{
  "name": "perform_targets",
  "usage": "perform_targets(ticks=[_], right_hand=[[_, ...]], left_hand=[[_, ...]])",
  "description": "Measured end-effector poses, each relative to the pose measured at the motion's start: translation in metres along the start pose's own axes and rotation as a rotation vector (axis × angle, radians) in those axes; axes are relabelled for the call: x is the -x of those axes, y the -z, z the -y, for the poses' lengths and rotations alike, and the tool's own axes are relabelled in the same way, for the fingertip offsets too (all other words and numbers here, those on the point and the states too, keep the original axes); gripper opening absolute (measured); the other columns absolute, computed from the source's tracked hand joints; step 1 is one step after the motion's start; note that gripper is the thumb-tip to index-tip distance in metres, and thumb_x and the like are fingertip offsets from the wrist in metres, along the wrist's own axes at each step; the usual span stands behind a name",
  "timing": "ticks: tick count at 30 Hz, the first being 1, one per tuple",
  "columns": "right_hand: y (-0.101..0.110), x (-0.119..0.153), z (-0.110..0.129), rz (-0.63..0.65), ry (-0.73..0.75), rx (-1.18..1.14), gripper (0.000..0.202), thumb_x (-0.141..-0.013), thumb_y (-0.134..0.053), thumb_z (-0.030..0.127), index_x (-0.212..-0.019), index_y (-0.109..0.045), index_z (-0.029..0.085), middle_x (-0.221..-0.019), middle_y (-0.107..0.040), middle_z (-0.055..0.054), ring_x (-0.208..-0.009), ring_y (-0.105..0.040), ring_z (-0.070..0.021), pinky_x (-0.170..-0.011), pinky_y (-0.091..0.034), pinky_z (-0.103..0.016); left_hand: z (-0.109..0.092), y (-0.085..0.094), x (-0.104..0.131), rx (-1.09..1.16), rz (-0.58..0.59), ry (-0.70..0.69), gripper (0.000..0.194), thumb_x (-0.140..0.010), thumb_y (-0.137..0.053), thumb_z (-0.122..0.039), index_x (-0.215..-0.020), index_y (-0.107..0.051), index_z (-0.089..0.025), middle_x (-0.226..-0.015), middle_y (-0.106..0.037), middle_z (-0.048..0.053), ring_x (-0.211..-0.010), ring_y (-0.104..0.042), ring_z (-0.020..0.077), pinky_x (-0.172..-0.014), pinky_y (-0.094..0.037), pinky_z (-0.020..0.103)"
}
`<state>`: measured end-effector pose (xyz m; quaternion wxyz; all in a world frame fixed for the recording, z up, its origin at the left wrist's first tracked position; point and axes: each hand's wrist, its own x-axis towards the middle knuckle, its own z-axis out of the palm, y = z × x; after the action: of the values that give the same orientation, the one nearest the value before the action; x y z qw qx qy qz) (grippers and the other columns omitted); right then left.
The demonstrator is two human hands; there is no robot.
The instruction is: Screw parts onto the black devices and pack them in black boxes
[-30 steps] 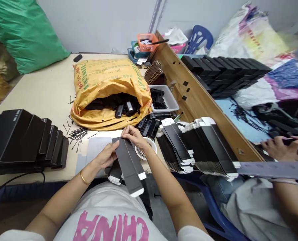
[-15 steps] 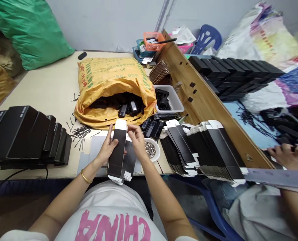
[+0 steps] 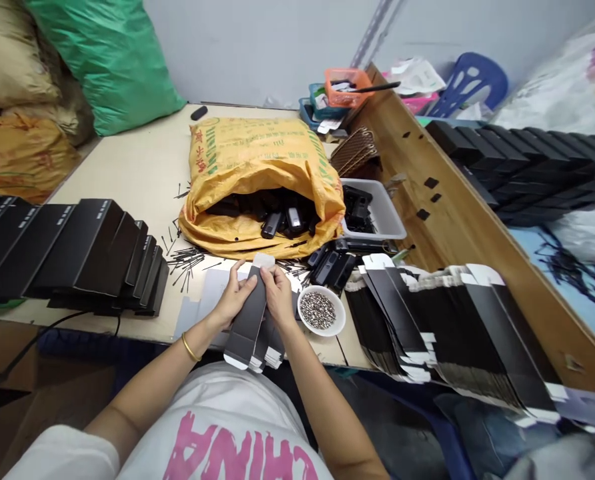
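The slim black cardboard carton (image 3: pixel 249 313) has been tilted since the earlier frame. Above the front of the beige table (image 3: pixel 132 157), it is grasped near its white top flap by the fingers of the left hand (image 3: pixel 233 298) and right hand (image 3: pixel 278 297). Metal bits are held in a round white bowl (image 3: pixel 341 323) just beside.

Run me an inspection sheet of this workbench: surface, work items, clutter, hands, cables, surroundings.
Surface: pale tabletop, heavily covered near the front edge.
Work items: black carton held; flat cartons standing in rows; white bowl of small metal parts.
Clutter: thin black sticks scattered loose beside the open yellow sack.
Hands: left hand and right hand both on the black carton.
Cables: black cable hanging at the left front edge.
Surroundings: green sack, wooden partition.
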<state>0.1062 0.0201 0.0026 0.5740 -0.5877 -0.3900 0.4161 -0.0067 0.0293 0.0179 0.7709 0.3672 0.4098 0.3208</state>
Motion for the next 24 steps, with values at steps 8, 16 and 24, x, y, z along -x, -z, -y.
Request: perform_targets(ticks=[8,16,24], right_hand=[[0.0,-0.014,0.003,0.048,-0.081,-0.203,0.031,-0.077,-0.059,0.053,-0.076,-0.051,0.023,-0.077,-0.061,-0.001,-0.074,-0.057,-0.0179,-0.071,-0.046,-0.031],[0.001,-0.015,-0.01,-0.04,-0.027,-0.064,0.031,-0.08,-0.056,0.051,-0.071,-0.056,0.021,-0.077,-0.062,0.0,-0.075,-0.054,-0.0164,-0.074,-0.043,-0.029],[0.018,-0.029,-0.009,0.132,-0.069,-0.055,0.021,-0.076,-0.064,0.044,-0.078,-0.06,0.023,-0.088,-0.067,-0.003,-0.089,-0.059,-0.021,-0.082,-0.045,-0.034]], left_hand=[[0.004,0.004,0.0,-0.239,-0.076,-0.15,0.09,-0.079,-0.062,-0.042,-0.145,-0.004,-0.027,-0.098,-0.067,0.006,-0.086,-0.065,0.02,-0.087,-0.048,0.042],[0.004,0.02,-0.007,-0.373,-0.032,-0.191,0.094,-0.08,-0.061,-0.039,-0.146,0.004,-0.022,-0.089,-0.067,0.002,-0.078,-0.061,0.0166,-0.084,-0.045,0.035],[-0.003,0.017,-0.009,-0.429,-0.024,-0.213,0.088,-0.079,-0.062,-0.033,-0.147,-0.007,-0.022,-0.089,-0.064,0.002,-0.084,-0.059,0.0186,-0.086,-0.042,0.035]])
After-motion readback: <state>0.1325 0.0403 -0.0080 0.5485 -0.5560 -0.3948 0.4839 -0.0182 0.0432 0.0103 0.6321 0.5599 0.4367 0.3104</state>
